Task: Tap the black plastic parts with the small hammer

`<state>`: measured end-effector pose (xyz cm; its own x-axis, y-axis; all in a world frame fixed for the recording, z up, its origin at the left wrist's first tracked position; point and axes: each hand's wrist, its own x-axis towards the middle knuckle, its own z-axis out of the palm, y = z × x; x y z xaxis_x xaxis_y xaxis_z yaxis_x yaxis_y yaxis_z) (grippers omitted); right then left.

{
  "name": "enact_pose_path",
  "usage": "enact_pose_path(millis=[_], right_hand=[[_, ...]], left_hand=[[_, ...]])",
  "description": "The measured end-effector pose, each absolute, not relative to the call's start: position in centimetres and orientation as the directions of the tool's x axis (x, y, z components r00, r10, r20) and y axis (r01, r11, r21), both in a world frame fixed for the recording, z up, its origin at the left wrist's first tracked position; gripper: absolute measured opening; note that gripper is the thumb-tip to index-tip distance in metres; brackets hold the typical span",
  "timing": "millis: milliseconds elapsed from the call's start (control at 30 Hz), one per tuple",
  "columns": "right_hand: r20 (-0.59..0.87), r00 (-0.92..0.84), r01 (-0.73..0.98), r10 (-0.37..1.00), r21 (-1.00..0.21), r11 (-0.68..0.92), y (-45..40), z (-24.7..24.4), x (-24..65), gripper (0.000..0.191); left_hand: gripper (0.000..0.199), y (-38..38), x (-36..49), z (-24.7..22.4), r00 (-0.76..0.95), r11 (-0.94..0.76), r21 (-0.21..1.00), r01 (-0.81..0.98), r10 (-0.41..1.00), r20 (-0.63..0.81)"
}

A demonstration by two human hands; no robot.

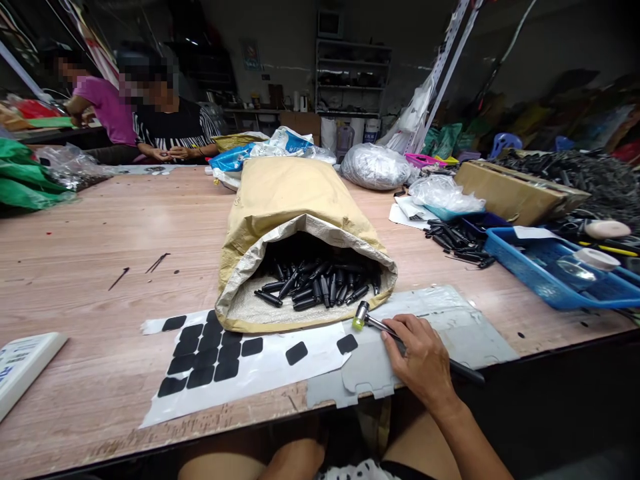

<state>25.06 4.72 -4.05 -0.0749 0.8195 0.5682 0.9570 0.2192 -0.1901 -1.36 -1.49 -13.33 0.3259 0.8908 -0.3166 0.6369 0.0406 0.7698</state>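
Note:
My right hand (417, 357) is closed around the black handle of a small hammer (361, 315), whose metal head has a yellow-green face. The hammer lies low over grey sheeting at the table's front edge, its head beside the sack's mouth. Only part of my left arm (295, 459) shows below the table edge; its fingers are hidden. In front of me a tan woven sack (300, 190) lies on its side, mouth open toward me, with many black tube-shaped parts (313, 283) inside. Black rounded-square stickers (204, 357) sit on a white backing sheet (270, 377) left of the hammer.
A blue basket (530, 283) and loose black parts (457, 241) stand to the right, near a cardboard box (520, 193). A white device (30, 367) is at the left edge. Two people (170, 127) sit across the table. Thin black pieces (157, 263) lie on the left.

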Motion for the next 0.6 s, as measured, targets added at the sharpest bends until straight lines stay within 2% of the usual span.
enact_pose_path(millis=[100,167,200,233,300,367,433,500,600], right_hand=[[0.574,-0.08,0.957,0.815,-0.183,0.223,4.7,-4.2,25.0,0.022],[0.579,-0.082,0.958,0.811,-0.18,0.225,4.8,-4.3,25.0,0.022],[0.582,-0.082,0.958,0.809,-0.178,0.225,4.8,-4.3,25.0,0.022],[0.587,-0.082,0.958,0.806,-0.175,0.226,4.8,-4.3,25.1,0.022],[0.596,-0.085,0.958,0.799,-0.17,0.229,4.8,-4.4,25.1,0.022],[0.6,-0.09,0.959,0.795,-0.164,0.233,4.8,-4.4,25.1,0.021],[0.598,-0.094,0.959,0.796,-0.161,0.234,4.8,-4.4,25.1,0.021],[0.59,-0.094,0.959,0.802,-0.163,0.233,4.8,-4.4,25.1,0.021],[0.576,-0.091,0.959,0.812,-0.17,0.227,4.8,-4.3,25.0,0.021]], left_hand=[[0.038,-2.0,-2.4,-9.4,0.445,-0.008,0.679,0.734,0.761,-0.472],[0.021,-1.0,-3.2,-5.1,0.608,-0.109,0.704,0.702,0.605,-0.514],[0.019,0.0,-3.6,-2.9,0.665,-0.137,0.76,0.635,0.597,-0.448],[0.021,1.2,-4.2,-0.8,0.668,-0.167,0.807,0.566,0.666,-0.331],[0.025,4.2,-5.6,2.2,0.566,-0.235,0.793,0.562,0.809,-0.161],[0.029,7.7,-7.3,3.4,0.325,-0.261,0.669,0.696,0.945,0.031],[0.03,10.9,-8.8,3.0,0.167,-0.243,0.463,0.853,0.966,0.199],[0.032,13.3,-9.9,1.9,0.145,-0.217,0.29,0.932,0.957,0.252],[0.031,14.9,-10.5,0.8,0.178,-0.216,0.177,0.96,0.961,0.21]])
